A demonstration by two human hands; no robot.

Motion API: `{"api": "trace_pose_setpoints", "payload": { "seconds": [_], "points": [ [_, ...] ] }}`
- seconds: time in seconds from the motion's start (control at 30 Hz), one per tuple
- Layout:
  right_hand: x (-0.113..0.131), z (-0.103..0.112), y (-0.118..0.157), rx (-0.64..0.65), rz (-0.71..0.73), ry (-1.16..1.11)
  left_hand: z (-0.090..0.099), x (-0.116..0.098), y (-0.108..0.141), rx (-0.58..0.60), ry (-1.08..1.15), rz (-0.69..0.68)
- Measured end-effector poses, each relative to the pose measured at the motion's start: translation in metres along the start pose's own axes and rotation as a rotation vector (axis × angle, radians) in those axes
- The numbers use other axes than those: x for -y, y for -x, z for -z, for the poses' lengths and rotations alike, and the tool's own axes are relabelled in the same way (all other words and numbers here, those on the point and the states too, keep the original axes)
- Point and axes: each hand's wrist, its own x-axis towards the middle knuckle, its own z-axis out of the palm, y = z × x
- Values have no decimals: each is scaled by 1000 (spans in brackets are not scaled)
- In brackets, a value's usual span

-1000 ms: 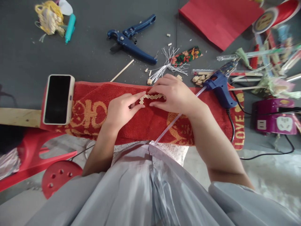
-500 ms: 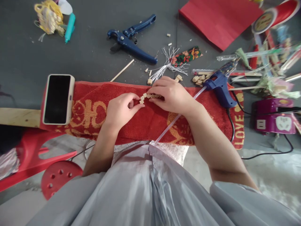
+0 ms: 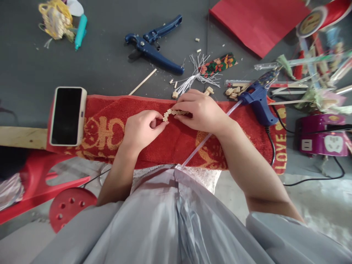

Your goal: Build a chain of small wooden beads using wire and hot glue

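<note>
1. Straw-coloured little pieces make up a knobbly chain [image 3: 165, 116] held between the two hands, over the red towel [image 3: 159, 150].
2. The left hand [image 3: 143, 128] is mostly closed, thumb and forefinger nearly together on the chain's left end, the other fingers curled in.
3. The right hand [image 3: 202, 112] is bent over the rest of the chain, fingers and thumb brought close about it, so that its right end is covered.
4. Right of the right hand, a blue glue gun [image 3: 257, 101] carries a clear glue stick [image 3: 196, 149], which runs beneath the right wrist toward the body.
5. Just beyond that gun lies a clear plastic packet [image 3: 229, 83]; it seems to hold thin sticks, though it is too small to be sure.
6. Far to the right, beyond the hands, a white-flanged spool [image 3: 310, 24] bears red ribbon [image 3: 335, 13].
7. Left of the left hand, a pale case [image 3: 83, 117] holds a dark-screened phone [image 3: 67, 115].
8. One second ago the left forefinger reached out along the chain; now it is drawn back, and the right fingers are pinched closer.
</note>
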Motion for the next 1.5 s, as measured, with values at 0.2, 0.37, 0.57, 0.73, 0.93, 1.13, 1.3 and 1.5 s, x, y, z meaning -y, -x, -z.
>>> {"api": "trace_pose_setpoints", "payload": {
  "seconds": [0.2,0.37,0.57,0.73,0.93,1.13,1.3,1.5],
  "points": [
    [0,-1,1,-15,19,-31,0,0,0,-2,-21,-24],
    [0,0,1,-5,23,-26,0,1,1,-10,-35,-53],
    [0,0,1,3,30,-41,-2,4,3,-31,-47,-87],
    [1,1,1,23,14,-44,-1,3,2,-13,-57,-90],
    [3,1,0,33,6,-39,-1,3,2,36,-56,-50],
    [3,2,-1,33,16,-27,0,3,2,39,-53,-57],
    [3,2,0,32,14,-29,0,3,1,23,-58,-70],
    [1,5,0,41,25,-55,1,2,1,52,-69,-32]
  ]
}}
